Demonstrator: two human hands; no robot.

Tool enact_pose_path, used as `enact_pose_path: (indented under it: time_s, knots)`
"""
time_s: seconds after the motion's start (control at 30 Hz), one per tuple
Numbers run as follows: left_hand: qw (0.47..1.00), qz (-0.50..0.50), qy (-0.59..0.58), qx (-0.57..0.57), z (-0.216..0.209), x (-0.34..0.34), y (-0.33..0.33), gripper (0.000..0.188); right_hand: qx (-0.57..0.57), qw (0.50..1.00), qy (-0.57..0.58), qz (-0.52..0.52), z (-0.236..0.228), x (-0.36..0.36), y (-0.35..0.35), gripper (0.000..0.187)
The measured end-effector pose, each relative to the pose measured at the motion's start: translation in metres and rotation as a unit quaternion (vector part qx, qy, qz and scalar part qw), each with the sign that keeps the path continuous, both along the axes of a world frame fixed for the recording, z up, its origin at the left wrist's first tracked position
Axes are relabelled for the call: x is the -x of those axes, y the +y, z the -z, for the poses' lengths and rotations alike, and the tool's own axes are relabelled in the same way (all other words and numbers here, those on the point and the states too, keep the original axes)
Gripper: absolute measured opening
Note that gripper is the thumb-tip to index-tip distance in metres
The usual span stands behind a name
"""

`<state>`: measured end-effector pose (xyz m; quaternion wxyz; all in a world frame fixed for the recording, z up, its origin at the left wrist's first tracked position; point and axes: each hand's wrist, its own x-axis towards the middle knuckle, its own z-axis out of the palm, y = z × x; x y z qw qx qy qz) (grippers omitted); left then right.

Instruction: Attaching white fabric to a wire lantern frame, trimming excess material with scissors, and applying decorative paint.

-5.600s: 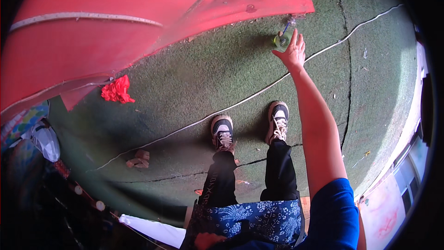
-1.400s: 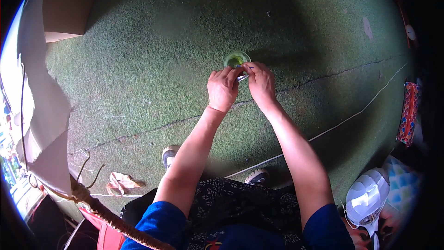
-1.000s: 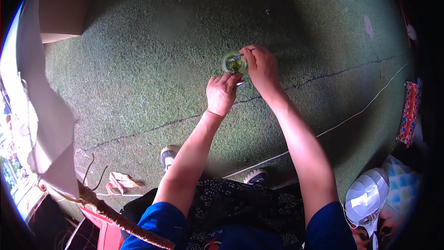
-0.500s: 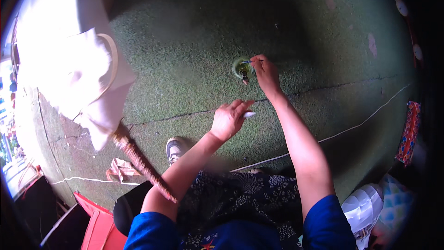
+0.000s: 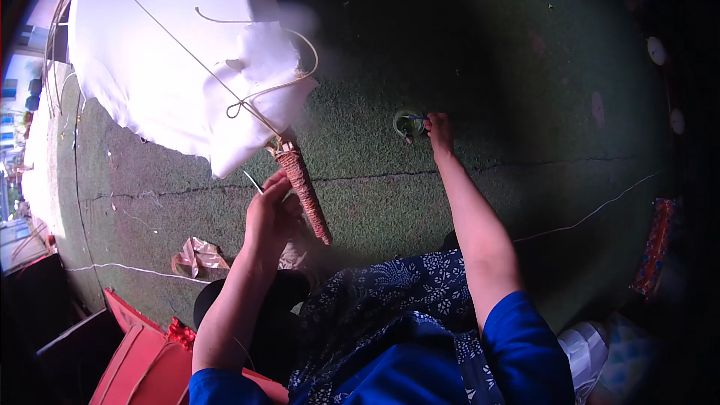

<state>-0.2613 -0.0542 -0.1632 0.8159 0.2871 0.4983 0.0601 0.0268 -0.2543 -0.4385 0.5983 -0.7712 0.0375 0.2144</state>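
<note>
My right hand (image 5: pixel 441 135) is closed around a thin blue stick (image 5: pixel 417 116) whose far end lies over a small clear cup (image 5: pixel 399 124) on the floor. Greenish liquid and a small dark piece seem to be in the cup. My left hand (image 5: pixel 271 208) has a slim pale stick (image 5: pixel 253 181) between its fingers, its tip pointing up and left. Those fingertips reach the tapered handle (image 5: pixel 303 191) wrapped in brown cord; whether they grip it I cannot tell. Above, the handle joins a large white sheet-like piece (image 5: pixel 165 67), with a bent cane (image 5: pixel 311 52) tied on.
Green carpet (image 5: pixel 375 217) covers the floor, crossed by a dark seam. A crumpled brownish wrapper (image 5: pixel 199 256) lies left of my left forearm. Red panels (image 5: pixel 142 360) stand at the lower left. White cord runs along the floor; a patterned red strip (image 5: pixel 654 247) lies far right.
My left hand has moved left to the wrapped handle. In the view, the white piece and handle have shifted right. My right hand stays by the cup with the blue stick.
</note>
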Motion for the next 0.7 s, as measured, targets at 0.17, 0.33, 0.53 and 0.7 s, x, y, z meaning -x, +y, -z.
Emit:
enact_pose_path:
  time_s: [0.17,0.33,0.53,0.7]
  knots:
    - [0.995,-0.059,-0.072,-0.037,-0.005,0.009,0.014,0.037,-0.021,0.998,0.051,0.007,-0.019,0.012,0.018,0.02]
    - [0.997,-0.057,-0.047,-0.018,-0.013,0.002,0.013,0.041,-0.037,0.99,-0.03,0.131,-0.011,0.016,0.01,0.024]
    - [0.997,-0.076,-0.03,-0.006,-0.025,-0.003,0.016,0.043,-0.064,0.982,-0.01,0.176,-0.011,0.02,0.02,0.028]
    - [0.993,-0.083,-0.072,0.038,-0.029,0.001,0.005,0.021,0.082,0.989,-0.112,0.046,-0.012,0.019,0.018,0.027]
